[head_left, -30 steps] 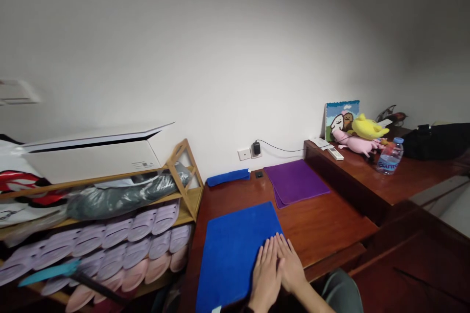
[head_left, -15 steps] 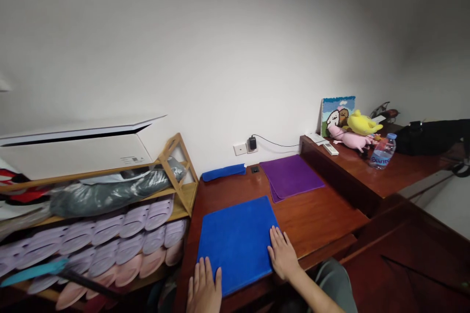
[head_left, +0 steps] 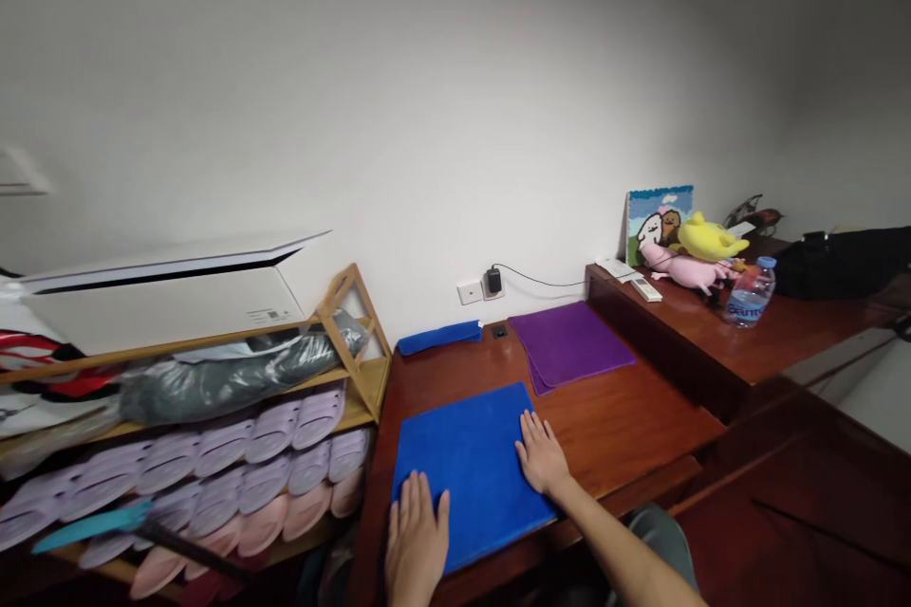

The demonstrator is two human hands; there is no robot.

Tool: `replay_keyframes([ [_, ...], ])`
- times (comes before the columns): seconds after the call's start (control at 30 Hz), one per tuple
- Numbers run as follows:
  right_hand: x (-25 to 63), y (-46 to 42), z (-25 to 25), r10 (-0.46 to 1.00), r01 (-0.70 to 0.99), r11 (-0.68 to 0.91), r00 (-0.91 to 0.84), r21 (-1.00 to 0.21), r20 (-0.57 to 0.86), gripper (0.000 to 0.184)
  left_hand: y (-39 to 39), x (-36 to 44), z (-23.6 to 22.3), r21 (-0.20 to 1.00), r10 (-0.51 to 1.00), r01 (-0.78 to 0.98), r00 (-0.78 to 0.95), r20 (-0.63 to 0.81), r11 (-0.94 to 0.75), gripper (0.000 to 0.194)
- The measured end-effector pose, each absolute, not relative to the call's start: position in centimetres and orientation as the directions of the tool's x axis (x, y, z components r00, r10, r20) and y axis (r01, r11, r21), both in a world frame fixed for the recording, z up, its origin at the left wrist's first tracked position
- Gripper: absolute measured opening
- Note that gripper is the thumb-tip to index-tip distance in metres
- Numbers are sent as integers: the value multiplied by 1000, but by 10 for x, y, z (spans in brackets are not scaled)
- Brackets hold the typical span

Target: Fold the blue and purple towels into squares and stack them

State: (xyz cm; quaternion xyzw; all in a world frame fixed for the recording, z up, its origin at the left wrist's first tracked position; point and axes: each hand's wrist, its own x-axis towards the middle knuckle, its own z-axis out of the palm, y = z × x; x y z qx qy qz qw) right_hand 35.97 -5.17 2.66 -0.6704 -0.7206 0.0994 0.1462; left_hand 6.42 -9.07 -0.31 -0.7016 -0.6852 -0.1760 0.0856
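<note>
A blue cloth [head_left: 470,465], folded into a flat square, lies on the reddish-brown wooden desk. My left hand [head_left: 417,526] rests on its lower left part with the fingers stretched out. At the cloth's right edge, my right hand [head_left: 543,455] lies flat, fingers extended. Neither hand grips anything. Behind the blue cloth is a folded purple cloth [head_left: 569,346], its layers slightly offset. Near the wall lies a narrow, folded or rolled blue cloth [head_left: 439,339].
To the left, a wooden rack [head_left: 362,332] carries a white box [head_left: 171,308] and several lilac and pink slippers. A raised desktop [head_left: 701,322] on the right holds plush toys [head_left: 687,270], a water bottle [head_left: 751,294] and a remote [head_left: 646,289]. A charger [head_left: 493,280] sits in the wall socket.
Both hands have slid a little farther from me over the blue cloth, the left one moving further onto it. The camera view has shifted slightly.
</note>
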Motion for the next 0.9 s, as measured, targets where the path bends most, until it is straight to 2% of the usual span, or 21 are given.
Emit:
replay_keyframes([
  [0.17, 362, -54, 34, 996, 940, 84, -80, -331, 26, 68, -55, 181, 50, 226, 906, 890, 340, 253, -397, 67],
  [0.23, 362, -54, 36, 993, 942, 116, -119, -316, 11, 67, -47, 216, 53, 248, 873, 838, 457, 170, -487, 66],
  [0.3, 363, -54, 35, 991, 944, 127, -130, -304, 10, 66, -42, 224, 46, 249, 858, 821, 496, 134, -513, 65],
  [0.4, 362, -54, 32, 996, 944, 89, -87, -319, 23, 67, -35, 182, 23, 204, 900, 882, 386, 200, -424, 64],
  [0.53, 361, -54, 33, 997, 936, 71, -67, -345, 25, 69, -28, 77, -5, 158, 950, 981, 62, 305, -114, 68],
  [0.6, 360, -55, 35, 998, 936, 61, -63, -348, 6, 70, -27, 38, -14, 154, 947, 988, -26, 320, -25, 70],
  [0.8, 356, -52, 51, 996, 948, 24, -50, -316, -73, 70, -24, 19, -29, 174, 946, 985, -49, 321, -8, 76],
  [0.9, 354, -38, 65, 997, 944, 40, -60, -327, -52, 71, -23, 24, -32, 165, 933, 986, -36, 358, -26, 74],
])
